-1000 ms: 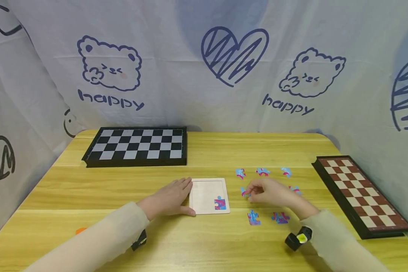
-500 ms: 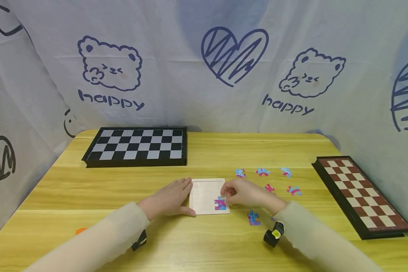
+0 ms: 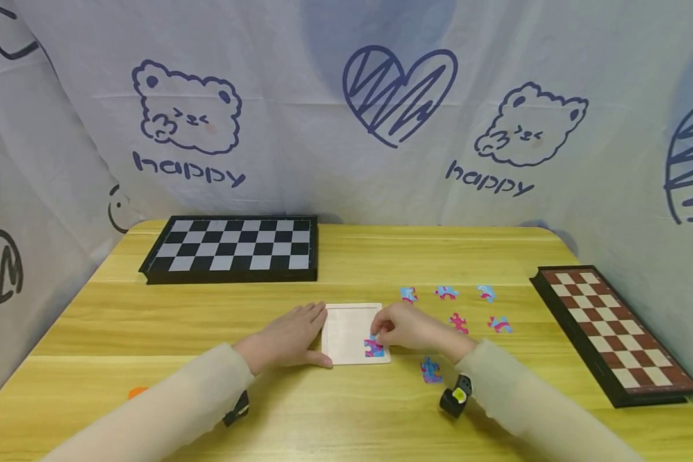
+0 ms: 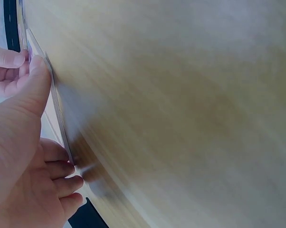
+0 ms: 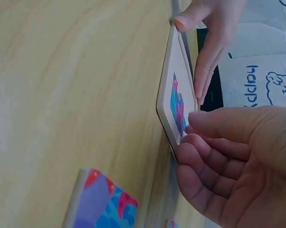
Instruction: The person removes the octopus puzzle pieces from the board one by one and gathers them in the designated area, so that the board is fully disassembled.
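A square wooden puzzle tray [image 3: 346,327] lies on the table with one blue, pink and purple jigsaw piece [image 3: 373,348] in its near right corner. My left hand [image 3: 289,337] rests along the tray's left edge, fingers extended and thumb at the near corner. Over the tray's right side, my right hand [image 3: 403,326] pinches a jigsaw piece between thumb and fingertips, just beyond the corner piece. That pinched piece is mostly hidden by the fingers. In the right wrist view, the thumb and fingertips meet right at the tray's rim [image 5: 164,116].
Several loose jigsaw pieces lie right of the tray, among them a pink one [image 3: 458,323] and a blue-purple one [image 3: 431,370]. A black-and-white chessboard [image 3: 233,247] stands back left, a brown-and-white one [image 3: 618,330] at right. An orange object [image 3: 136,392] shows beside the left sleeve.
My right hand has picked up a blue and pink jigsaw piece from the table and moved left with it to the tray's right side. The left hand has stayed in place.
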The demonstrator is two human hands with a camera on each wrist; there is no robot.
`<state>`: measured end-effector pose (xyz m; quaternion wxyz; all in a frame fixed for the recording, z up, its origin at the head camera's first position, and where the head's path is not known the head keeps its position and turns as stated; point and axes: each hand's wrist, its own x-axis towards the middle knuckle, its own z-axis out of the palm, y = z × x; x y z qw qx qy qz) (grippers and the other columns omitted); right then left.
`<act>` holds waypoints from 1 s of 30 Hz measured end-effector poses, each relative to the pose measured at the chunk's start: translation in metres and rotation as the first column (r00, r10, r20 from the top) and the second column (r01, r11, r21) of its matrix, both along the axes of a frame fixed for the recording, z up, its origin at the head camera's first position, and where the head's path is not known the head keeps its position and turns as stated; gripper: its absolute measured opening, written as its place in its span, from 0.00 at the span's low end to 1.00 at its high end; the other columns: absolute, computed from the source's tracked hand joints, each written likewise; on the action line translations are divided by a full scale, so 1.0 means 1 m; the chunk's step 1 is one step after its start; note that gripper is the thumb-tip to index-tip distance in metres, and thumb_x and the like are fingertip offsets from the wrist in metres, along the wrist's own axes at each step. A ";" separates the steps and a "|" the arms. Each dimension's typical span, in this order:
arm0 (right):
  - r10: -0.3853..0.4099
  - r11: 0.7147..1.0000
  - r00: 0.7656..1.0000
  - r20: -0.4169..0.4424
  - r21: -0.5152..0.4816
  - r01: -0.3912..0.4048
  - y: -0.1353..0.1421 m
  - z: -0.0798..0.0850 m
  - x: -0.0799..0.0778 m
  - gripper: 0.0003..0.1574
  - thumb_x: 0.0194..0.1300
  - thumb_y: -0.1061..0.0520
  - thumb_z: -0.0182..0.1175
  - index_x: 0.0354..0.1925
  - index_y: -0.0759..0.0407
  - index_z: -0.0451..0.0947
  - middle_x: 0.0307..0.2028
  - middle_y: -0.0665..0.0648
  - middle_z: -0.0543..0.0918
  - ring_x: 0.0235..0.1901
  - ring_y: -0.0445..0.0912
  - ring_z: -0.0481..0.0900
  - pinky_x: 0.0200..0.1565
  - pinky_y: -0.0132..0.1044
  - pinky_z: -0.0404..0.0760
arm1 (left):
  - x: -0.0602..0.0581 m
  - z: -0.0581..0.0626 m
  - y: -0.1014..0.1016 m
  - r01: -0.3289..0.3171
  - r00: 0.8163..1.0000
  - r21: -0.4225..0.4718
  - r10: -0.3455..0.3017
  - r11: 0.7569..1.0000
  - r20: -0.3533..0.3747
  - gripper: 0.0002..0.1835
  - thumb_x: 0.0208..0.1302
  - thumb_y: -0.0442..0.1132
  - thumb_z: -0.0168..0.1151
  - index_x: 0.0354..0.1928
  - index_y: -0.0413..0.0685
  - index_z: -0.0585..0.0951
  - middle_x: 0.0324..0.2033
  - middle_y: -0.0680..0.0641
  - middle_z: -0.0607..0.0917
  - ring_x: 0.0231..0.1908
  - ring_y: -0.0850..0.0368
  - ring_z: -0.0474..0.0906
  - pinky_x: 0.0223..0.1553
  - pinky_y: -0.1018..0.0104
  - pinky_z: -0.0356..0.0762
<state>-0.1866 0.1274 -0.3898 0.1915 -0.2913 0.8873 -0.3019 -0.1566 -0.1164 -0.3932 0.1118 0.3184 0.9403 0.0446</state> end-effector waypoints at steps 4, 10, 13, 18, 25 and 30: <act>-0.024 1.000 1.000 -0.011 -0.020 0.023 0.001 0.001 0.000 0.03 0.59 0.64 0.61 0.29 0.58 0.77 0.25 0.47 0.76 0.26 0.41 0.71 0.29 0.32 0.73 | 0.000 0.001 0.000 0.005 1.000 0.001 -0.005 1.000 -0.003 0.50 0.56 0.65 0.55 0.65 0.29 0.58 0.66 0.33 0.56 0.65 0.39 0.52 0.64 0.52 0.50; -0.029 0.999 0.999 -0.022 -0.043 0.028 0.002 0.004 0.002 0.03 0.59 0.64 0.61 0.31 0.57 0.77 0.25 0.47 0.76 0.26 0.41 0.71 0.30 0.33 0.74 | 0.002 0.003 0.000 0.004 1.000 0.006 -0.004 1.000 0.001 0.50 0.56 0.64 0.56 0.65 0.28 0.58 0.66 0.33 0.56 0.65 0.39 0.52 0.64 0.52 0.50; -0.009 0.998 1.000 -0.028 -0.061 0.007 0.003 0.003 0.003 0.04 0.60 0.66 0.60 0.32 0.58 0.78 0.24 0.47 0.75 0.26 0.41 0.70 0.29 0.32 0.74 | 0.002 0.004 0.000 0.006 1.000 0.012 -0.006 1.000 0.005 0.49 0.56 0.63 0.57 0.65 0.27 0.59 0.65 0.32 0.57 0.65 0.39 0.52 0.64 0.52 0.51; 0.023 0.996 0.998 -0.050 -0.084 -0.027 0.005 0.002 0.005 0.06 0.60 0.67 0.59 0.33 0.57 0.78 0.21 0.48 0.72 0.22 0.41 0.67 0.25 0.30 0.70 | 0.001 0.004 -0.001 0.004 1.000 0.008 -0.004 1.000 0.006 0.50 0.56 0.64 0.56 0.65 0.28 0.59 0.65 0.33 0.57 0.65 0.39 0.52 0.64 0.52 0.51; 0.003 0.996 0.999 -0.040 -0.086 -0.006 0.007 0.000 0.006 0.08 0.62 0.65 0.58 0.36 0.54 0.78 0.18 0.48 0.70 0.18 0.39 0.63 0.20 0.29 0.65 | 0.000 0.002 -0.001 0.010 1.000 -0.003 -0.010 1.000 -0.005 0.50 0.56 0.65 0.55 0.65 0.28 0.58 0.66 0.33 0.56 0.65 0.39 0.52 0.64 0.53 0.51; -0.002 0.991 1.000 -0.025 -0.134 -0.001 0.012 0.003 0.005 0.07 0.62 0.66 0.58 0.36 0.54 0.78 0.19 0.48 0.71 0.19 0.39 0.64 0.21 0.29 0.65 | 0.000 0.002 0.000 0.013 1.000 -0.002 -0.013 1.000 -0.004 0.50 0.56 0.65 0.55 0.65 0.28 0.58 0.66 0.33 0.56 0.65 0.39 0.52 0.64 0.52 0.50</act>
